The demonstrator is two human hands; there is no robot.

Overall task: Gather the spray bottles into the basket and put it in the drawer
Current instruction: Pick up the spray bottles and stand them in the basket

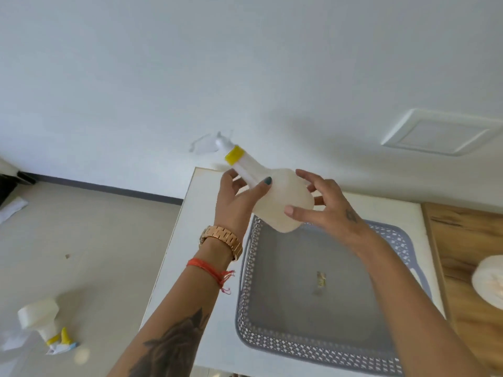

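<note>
white spray bottle (275, 198) with yellow collar held in the air just above the far-left corner of the grey perforated basket (313, 346). long axis tilted: nozzle end up and away to the left of the basket, flat base pointing down toward the basket's inside. left hand (239, 198) grips the neck and shoulder, thumb curled over the front. right hand (324, 205) cups the lower body, fingers spread and bent around it, thumb pad pressed on the near face. both hands on the one bottle, close together, neither free. right hand is nearer the base end, so it looks like the one that would guide the bottle down; left would steer the tilt.

basket sits on a white cabinet top (190, 268), open side up. inside it only a small yellowish sticker or scrap (321, 278) on the floor of the basket, no bottles in it yet. judgement: first bottle about to go in, drop is short and straight down, bottle would need laying flat or standing.

second spray bottle (45, 323), white with yellow trigger part, lies on the floor well left of the basket, low in view, not gathered. white roundish object (490, 281) on the wooden surface (468, 240) right of the basket, cut off by the frame edge, cannot tell what it is. no drawer in view.
</note>
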